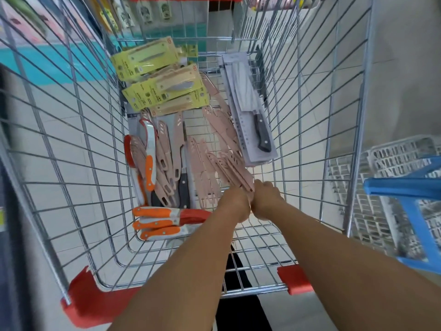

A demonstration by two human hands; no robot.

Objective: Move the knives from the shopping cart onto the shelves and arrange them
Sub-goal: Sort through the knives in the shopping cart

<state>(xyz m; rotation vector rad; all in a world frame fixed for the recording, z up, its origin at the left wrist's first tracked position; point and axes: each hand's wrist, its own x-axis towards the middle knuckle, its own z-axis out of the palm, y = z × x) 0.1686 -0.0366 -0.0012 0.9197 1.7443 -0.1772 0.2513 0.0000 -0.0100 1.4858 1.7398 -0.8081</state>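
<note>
Knives lie across the floor of the wire shopping cart [71,144]. Pink sheathed knives [210,163] spread over the middle; the left hand [235,205] and right hand [265,199], side by side and touching, have their fingers curled round the near ends of a bundle of pink knives [238,174] near the cart's near edge. Orange-handled knives [157,222] lie at the near left corner, with more [149,161] along the left wall. Yellow carded knives [152,75] are stacked toward the far left corner. A black-handled cleaver on a grey card [250,111] leans along the right wall. Red plastic bumpers [86,299] cap the cart's near rim. Outside the right wall stand a white slotted basket [381,187] and a blue frame [410,199]. Hanging packaged goods [148,13] show blurred beyond the far wall.
</note>
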